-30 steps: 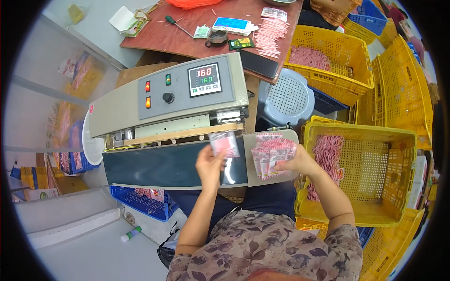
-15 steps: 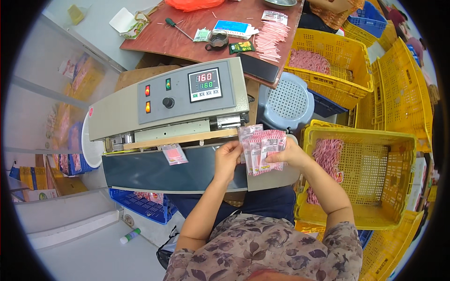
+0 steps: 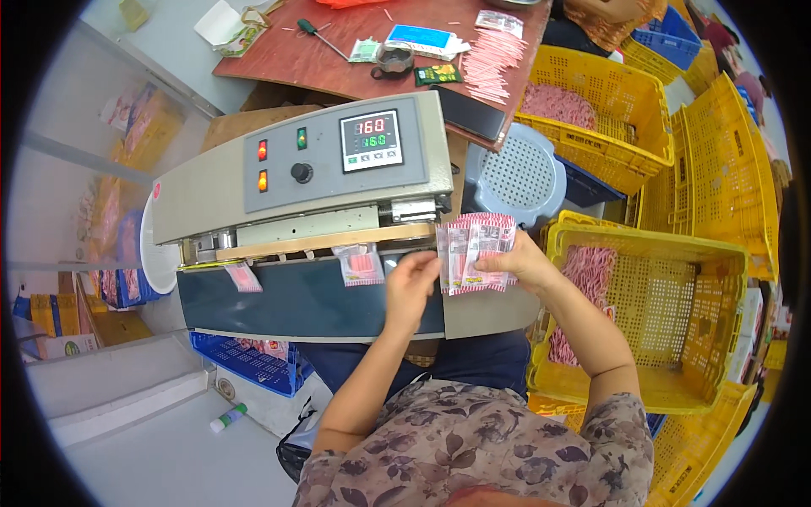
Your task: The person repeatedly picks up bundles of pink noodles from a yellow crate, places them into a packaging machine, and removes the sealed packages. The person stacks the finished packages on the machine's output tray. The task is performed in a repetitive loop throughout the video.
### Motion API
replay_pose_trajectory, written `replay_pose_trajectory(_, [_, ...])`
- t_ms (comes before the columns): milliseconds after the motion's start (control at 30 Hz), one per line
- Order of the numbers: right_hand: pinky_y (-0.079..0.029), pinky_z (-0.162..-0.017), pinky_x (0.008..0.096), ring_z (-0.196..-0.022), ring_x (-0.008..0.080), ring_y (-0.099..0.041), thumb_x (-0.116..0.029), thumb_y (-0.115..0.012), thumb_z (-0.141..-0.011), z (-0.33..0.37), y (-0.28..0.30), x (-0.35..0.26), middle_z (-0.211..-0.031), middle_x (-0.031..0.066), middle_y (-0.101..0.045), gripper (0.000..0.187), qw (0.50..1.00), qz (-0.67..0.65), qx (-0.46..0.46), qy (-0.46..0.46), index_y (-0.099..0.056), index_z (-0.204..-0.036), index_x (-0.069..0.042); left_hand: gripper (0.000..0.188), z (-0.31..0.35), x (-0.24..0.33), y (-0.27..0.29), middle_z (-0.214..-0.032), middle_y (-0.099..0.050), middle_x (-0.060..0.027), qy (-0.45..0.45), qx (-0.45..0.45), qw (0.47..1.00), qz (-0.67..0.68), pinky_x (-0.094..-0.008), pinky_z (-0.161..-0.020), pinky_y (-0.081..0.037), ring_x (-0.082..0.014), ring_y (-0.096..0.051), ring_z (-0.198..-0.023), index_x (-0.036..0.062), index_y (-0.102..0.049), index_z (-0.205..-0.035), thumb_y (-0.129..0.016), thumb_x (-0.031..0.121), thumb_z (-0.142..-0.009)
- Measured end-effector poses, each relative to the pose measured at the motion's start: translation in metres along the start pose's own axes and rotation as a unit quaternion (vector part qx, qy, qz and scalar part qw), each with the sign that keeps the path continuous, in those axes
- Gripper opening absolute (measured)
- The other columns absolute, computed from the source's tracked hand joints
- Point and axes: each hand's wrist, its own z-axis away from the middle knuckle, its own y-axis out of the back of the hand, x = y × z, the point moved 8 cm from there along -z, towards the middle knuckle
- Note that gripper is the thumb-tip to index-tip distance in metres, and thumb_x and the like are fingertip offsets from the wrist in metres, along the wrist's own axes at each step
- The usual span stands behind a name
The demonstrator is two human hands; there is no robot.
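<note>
At the grey band sealer [image 3: 304,182], your right hand [image 3: 515,264] grips a fanned stack of small pink-and-white packets [image 3: 475,249], fingers closed on its lower right edge, just off the sealer's right end. Your left hand [image 3: 411,283] rests against the stack's left edge, fingertips curled toward the packets; whether it pinches one cannot be told. Both hands hover together above the sealer's dark conveyor belt [image 3: 312,300]. One sealed packet [image 3: 361,264] sits on the belt just left of your left hand, beneath the sealing slot, and another packet [image 3: 243,277] lies near the sealer's left end. To the right of the sealer, a yellow plastic crate [image 3: 676,329] holds loose pink strips beside your right forearm. Behind the sealer, a second yellow crate [image 3: 600,110] and a reddish-brown worktable [image 3: 355,68] carry more pink items, a screwdriver and a tape roll.
</note>
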Motion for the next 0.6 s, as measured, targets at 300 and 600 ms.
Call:
replay_pose_trajectory(300, [-0.046,-0.078,0.0278,-0.084,0.0128,-0.058,0.003,-0.067,-0.065,-0.008,0.009,0.006,-0.095,0.0058,-0.062,0.04,0.998,0.046,0.027,-0.02,-0.056,-0.104,0.0,0.008,-0.009,0.002,0.057,-0.063,-0.054,0.0002,-0.003,0.079,0.997,0.025,-0.0171,-0.037,-0.028,-0.0027,-0.041,-0.045,-0.0013,-0.059,-0.085,-0.06,0.006,-0.081])
replay_pose_trajectory(600, [-0.046,-0.075,0.0265,-0.08,0.0111,-0.057,0.001,-0.068,-0.065,-0.009,0.003,-0.001,-0.091,0.0043,-0.062,0.038,0.996,0.086,0.016,0.005,-0.057,-0.101,-0.001,0.017,-0.003,0.0,0.008,-0.073,-0.057,0.0002,-0.025,-0.001,0.999,-0.029,-0.0169,-0.05,-0.035,-0.0026,-0.044,-0.057,-0.0021,-0.06,-0.091,-0.063,0.011,-0.08])
